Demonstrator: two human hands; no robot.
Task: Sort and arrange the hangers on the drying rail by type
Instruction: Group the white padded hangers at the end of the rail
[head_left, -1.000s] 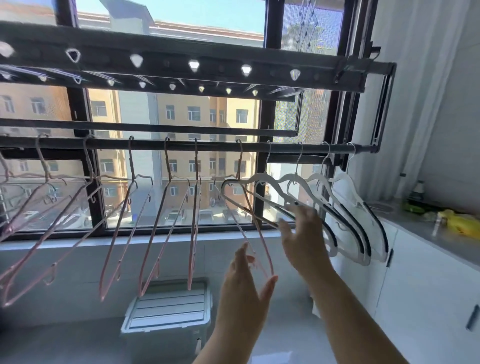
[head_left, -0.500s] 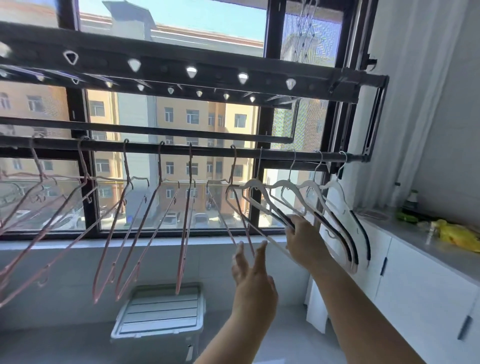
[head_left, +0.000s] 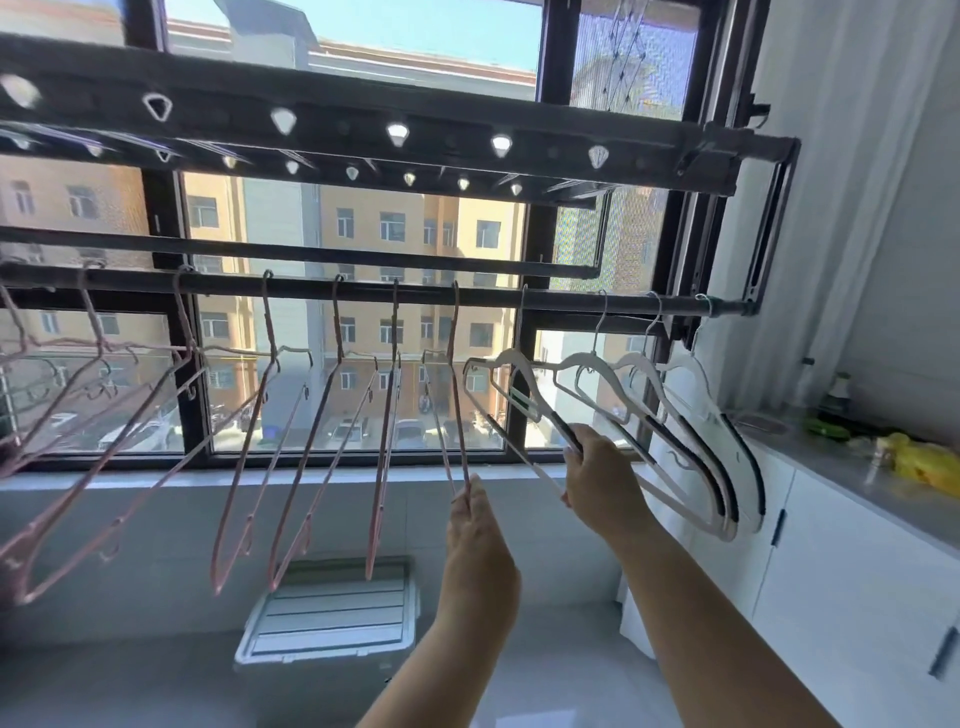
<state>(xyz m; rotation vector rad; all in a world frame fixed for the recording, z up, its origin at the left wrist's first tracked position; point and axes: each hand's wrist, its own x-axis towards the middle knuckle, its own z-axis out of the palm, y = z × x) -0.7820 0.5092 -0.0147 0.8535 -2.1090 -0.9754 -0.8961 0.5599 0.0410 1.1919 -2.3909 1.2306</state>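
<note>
Both arms are up at the drying rail (head_left: 561, 303), which runs dark and level across the window. On the left stretch hang the pink hangers (head_left: 244, 470), slim ones, hooks over the rail and bodies swung out at an angle. On the right stretch are the white hangers (head_left: 696, 410) with black grip strips on the shoulders, bunched close by the rail's end bracket.

And here's the boundary between the two kinds. The left hand (head_left: 478, 540) has the end pink hanger (head_left: 460, 410) by its lowest tip, thumb and fingertips pinched together on it, its hook on the rail above. Right beside it, the right hand (head_left: 597, 483) is wrapped round the lower arm of the first white hanger (head_left: 519, 371), fingers curled tight over the black-stripped part. That hook sits on the rail too, just right of the pink one's. The two held hangers hang near each other, and I can't tell whether they touch.

Above is the rack's perforated bar (head_left: 447, 122) with its row of holes. Down on the floor under the pink row sits a pale lidded storage box (head_left: 332, 613). Off to the right is a white cabinet (head_left: 852, 561) with a grey top, a yellow bag (head_left: 922, 462) and a dark bottle (head_left: 836, 395) on it, and a white curtain (head_left: 841, 182) in the corner
</note>
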